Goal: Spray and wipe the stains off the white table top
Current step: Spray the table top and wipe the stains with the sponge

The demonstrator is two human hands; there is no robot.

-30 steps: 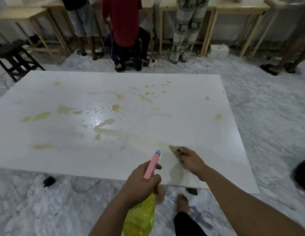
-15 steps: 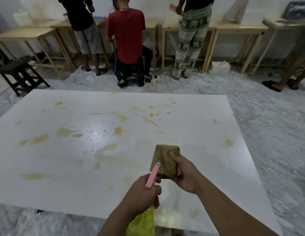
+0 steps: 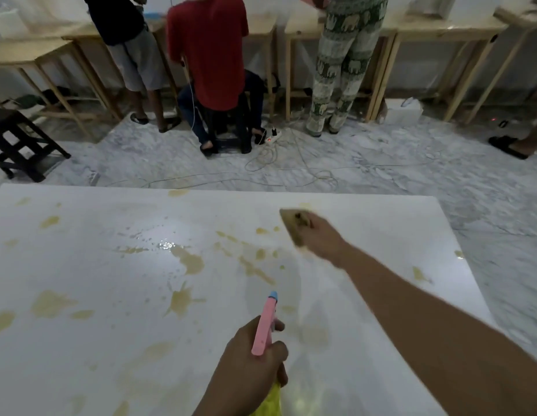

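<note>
While the right arm reaches out long across the white table top, the right hand sits near the far edge, fingers clamped on a brown cloth that is pressed flat against the surface; both hand and cloth are smeared by motion blur. Closer in, the left hand is curled tight around the neck of a spray bottle, its pink head with a blue nozzle tip pointing away over the table and its yellow body showing below the fist at the bottom edge of the view. One finger lies along the front of the pink head, though whether it is squeezing the trigger cannot be told.

No brand, label or writing can be read on the bottle, the cloth or anything else.

Yellow-brown stains are scattered over most of the table top, well over a dozen of them, from big splats on the left and centre to small flecks near the cloth and two near the right edge. A patch of wet droplets glistens just beside the central stain.

Beyond the table, three people face away at a row of wooden benches, one of them seated, and the foot of a fourth shows at the right edge. A white power strip with tangled cables lies on the marble floor, and one dark stool stands at the left.
</note>
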